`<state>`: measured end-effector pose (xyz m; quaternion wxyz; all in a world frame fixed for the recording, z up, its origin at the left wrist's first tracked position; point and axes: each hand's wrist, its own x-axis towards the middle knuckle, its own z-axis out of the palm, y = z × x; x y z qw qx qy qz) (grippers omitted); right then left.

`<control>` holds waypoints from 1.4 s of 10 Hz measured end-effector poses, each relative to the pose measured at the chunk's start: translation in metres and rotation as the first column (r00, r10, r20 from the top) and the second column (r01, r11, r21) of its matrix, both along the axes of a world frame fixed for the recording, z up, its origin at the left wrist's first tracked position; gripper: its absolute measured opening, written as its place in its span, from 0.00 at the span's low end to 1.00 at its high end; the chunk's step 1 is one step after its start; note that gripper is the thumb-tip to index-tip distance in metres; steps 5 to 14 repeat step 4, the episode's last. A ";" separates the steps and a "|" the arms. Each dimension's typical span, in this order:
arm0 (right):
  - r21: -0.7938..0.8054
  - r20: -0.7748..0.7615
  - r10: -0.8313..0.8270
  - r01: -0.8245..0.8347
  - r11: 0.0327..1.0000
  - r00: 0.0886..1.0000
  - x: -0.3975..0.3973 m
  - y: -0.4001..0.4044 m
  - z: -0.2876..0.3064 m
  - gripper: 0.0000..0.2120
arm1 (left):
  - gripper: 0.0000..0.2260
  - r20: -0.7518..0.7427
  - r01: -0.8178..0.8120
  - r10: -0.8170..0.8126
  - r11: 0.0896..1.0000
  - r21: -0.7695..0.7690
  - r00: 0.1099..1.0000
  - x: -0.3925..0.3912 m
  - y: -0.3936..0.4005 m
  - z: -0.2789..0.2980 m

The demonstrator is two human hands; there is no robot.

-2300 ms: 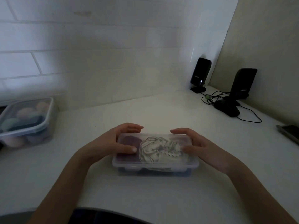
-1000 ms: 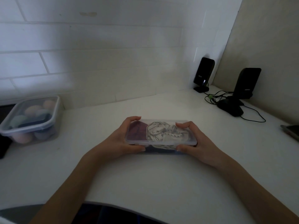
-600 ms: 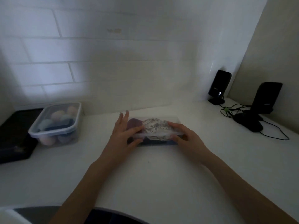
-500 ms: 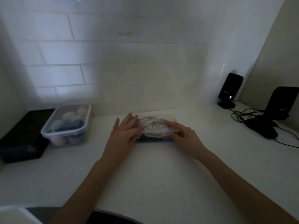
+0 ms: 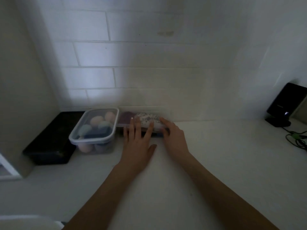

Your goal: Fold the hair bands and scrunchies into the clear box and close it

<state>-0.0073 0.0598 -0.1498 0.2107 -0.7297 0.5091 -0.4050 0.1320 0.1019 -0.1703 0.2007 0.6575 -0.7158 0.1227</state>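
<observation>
Left hand [image 5: 137, 143] flat, straight fingers touching the lidded clear box [image 5: 144, 121]. Right hand [image 5: 174, 138] relaxed, fingers against its right end. Second tub [image 5: 94, 130] just left of the left hand.

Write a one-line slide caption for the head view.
Both hands, left and right, rest on the closed clear box of scrunchies against the tiled wall, beside a lidded container.

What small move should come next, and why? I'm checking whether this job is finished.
Probably just lift both hands away. The clear box sits with its lid on against the tiled wall, beside the tub of sponges, with the left hand and right hand flat on it.
</observation>
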 end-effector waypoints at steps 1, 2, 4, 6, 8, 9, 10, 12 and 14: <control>-0.008 -0.009 -0.005 0.005 1.000 1.000 0.002 -0.007 -0.003 0.20 | 0.36 0.026 -0.019 0.018 0.999 0.030 1.000 -0.003 -0.002 0.000; -0.018 0.020 0.012 -0.012 1.000 1.000 0.000 -0.012 -0.008 0.21 | 0.37 0.046 -0.041 0.040 0.999 0.018 0.998 -0.004 -0.004 -0.002; -0.005 0.251 0.006 -0.005 1.000 0.968 -0.023 -0.011 0.015 0.30 | 0.31 -0.376 0.308 -0.274 0.951 0.030 0.885 -0.001 0.019 0.030; -0.005 0.251 0.006 -0.005 1.000 0.968 -0.023 -0.011 0.015 0.30 | 0.31 -0.376 0.308 -0.274 0.951 0.030 0.885 -0.001 0.019 0.030; -0.005 0.251 0.006 -0.005 1.000 0.968 -0.023 -0.011 0.015 0.30 | 0.31 -0.376 0.308 -0.274 0.951 0.030 0.885 -0.001 0.019 0.030; -0.005 0.251 0.006 -0.005 1.000 0.968 -0.023 -0.011 0.015 0.30 | 0.31 -0.376 0.308 -0.274 0.951 0.030 0.885 -0.001 0.019 0.030; -0.005 0.251 0.006 -0.005 1.000 0.968 -0.023 -0.011 0.015 0.30 | 0.31 -0.376 0.308 -0.274 0.951 0.030 0.885 -0.001 0.019 0.030; -0.005 0.251 0.006 -0.005 1.000 0.968 -0.023 -0.011 0.015 0.30 | 0.31 -0.376 0.308 -0.274 0.951 0.030 0.885 -0.001 0.019 0.030; -0.005 0.251 0.006 -0.005 1.000 0.968 -0.023 -0.011 0.015 0.30 | 0.31 -0.376 0.308 -0.274 0.951 0.030 0.885 -0.001 0.019 0.030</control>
